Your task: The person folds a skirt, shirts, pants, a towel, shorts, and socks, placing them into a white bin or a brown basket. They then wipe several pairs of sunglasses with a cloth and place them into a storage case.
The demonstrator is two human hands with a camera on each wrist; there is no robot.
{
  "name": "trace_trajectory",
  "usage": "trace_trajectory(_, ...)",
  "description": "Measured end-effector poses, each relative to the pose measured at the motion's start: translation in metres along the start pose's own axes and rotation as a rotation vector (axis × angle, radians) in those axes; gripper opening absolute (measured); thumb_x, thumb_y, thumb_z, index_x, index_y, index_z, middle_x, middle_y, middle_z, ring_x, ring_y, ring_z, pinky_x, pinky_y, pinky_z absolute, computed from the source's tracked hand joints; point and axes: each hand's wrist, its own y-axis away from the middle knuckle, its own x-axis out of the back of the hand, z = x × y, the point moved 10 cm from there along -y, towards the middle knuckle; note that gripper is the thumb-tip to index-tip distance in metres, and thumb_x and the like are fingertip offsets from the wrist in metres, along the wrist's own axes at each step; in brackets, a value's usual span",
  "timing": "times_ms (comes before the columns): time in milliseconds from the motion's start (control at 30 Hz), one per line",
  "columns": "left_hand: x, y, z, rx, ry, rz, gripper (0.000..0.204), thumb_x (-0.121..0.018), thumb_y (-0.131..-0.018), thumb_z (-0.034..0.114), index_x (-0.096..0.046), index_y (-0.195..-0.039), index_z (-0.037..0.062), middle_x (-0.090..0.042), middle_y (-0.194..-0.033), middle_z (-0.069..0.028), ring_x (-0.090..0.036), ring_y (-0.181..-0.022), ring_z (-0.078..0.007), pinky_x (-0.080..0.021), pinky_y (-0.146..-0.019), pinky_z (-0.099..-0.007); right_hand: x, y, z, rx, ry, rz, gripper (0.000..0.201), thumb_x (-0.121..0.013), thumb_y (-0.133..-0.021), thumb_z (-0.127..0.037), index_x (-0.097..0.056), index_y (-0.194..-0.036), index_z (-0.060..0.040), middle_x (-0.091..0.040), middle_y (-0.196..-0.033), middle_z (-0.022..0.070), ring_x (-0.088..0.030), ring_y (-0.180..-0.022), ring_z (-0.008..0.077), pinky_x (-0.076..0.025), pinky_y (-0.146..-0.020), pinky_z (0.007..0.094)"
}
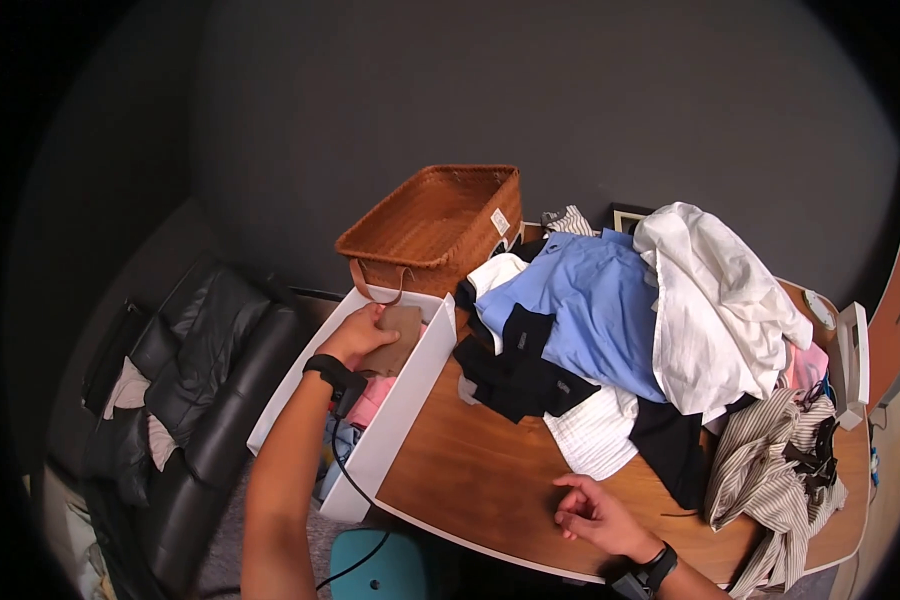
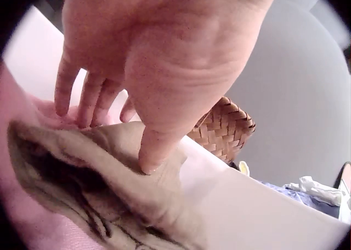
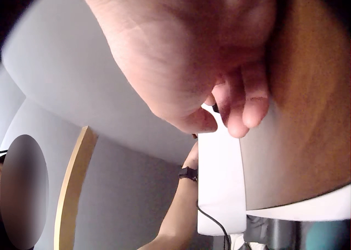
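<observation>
My left hand [image 1: 354, 338] reaches into a long white box [image 1: 422, 392]. Its thumb presses on a folded brown cloth item [image 1: 398, 335], while the other fingers extend fairly straight along the item's far side, as the left wrist view shows. Beneath that item lie pink cloth [image 1: 372, 398] and, nearer me, blue cloth [image 1: 342, 440]. Over the front part of the wooden table [image 1: 480, 490] my right hand [image 1: 595, 512] hangs with loosely bent fingers and holds nothing. Nearest to it are a white ribbed cloth [image 1: 595, 435] and a black garment [image 1: 670, 450].
Behind the box stands a brown woven basket [image 1: 420, 225]. A pile with black socks [image 1: 525, 365], a blue shirt [image 1: 590, 310] and a white garment [image 1: 715, 310] covers the table's back. Striped clothing [image 1: 770, 480] hangs over the right front edge. A black sofa [image 1: 210, 390] is on the left.
</observation>
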Motion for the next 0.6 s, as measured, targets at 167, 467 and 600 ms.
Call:
trace_trajectory(167, 0.014, -0.03, -0.034, -0.121, 0.206, 0.187, 0.052, -0.073, -0.079, 0.017, -0.051, -0.123, 0.0003, -0.063, -0.109, -0.0157, -0.06, -0.105, -0.0253, -0.048, -0.09, -0.0361, 0.001, -0.001, -0.002, 0.005, 0.12, 0.002, 0.045, -0.06, -0.09, -0.001, -0.044, -0.132, -0.0022, -0.06, -0.086, 0.0029, -0.059, -0.073, 0.0089, -0.049, -0.067, 0.0248)
trace_trajectory(467, 0.006, -0.023, -0.012, -0.149, 0.008, 0.237, 0.04, -0.08, -0.073, 0.017, -0.053, -0.097, 0.0006, -0.06, -0.086, -0.0086, -0.059, -0.085, -0.0162, -0.049, -0.078, -0.0303, -0.001, -0.002, -0.004, 0.041, 0.209, 0.009, 0.036, -0.059, -0.09, -0.002, -0.051, -0.124, -0.001, -0.061, -0.085, 0.0029, -0.059, -0.072, 0.0091, -0.049, -0.067, 0.0251)
trace_trajectory(600, -0.049, -0.04, -0.04, -0.113, 0.118, -0.217, 0.045, -0.073, -0.082, 0.017, -0.053, -0.118, -0.001, -0.061, -0.105, -0.0126, -0.057, -0.104, -0.0208, -0.045, -0.093, -0.0302, 0.0, -0.004, 0.0, 0.034, 0.199, 0.004, 0.035, -0.058, -0.089, -0.002, -0.051, -0.124, -0.0002, -0.061, -0.086, 0.0032, -0.059, -0.072, 0.01, -0.049, -0.067, 0.0254)
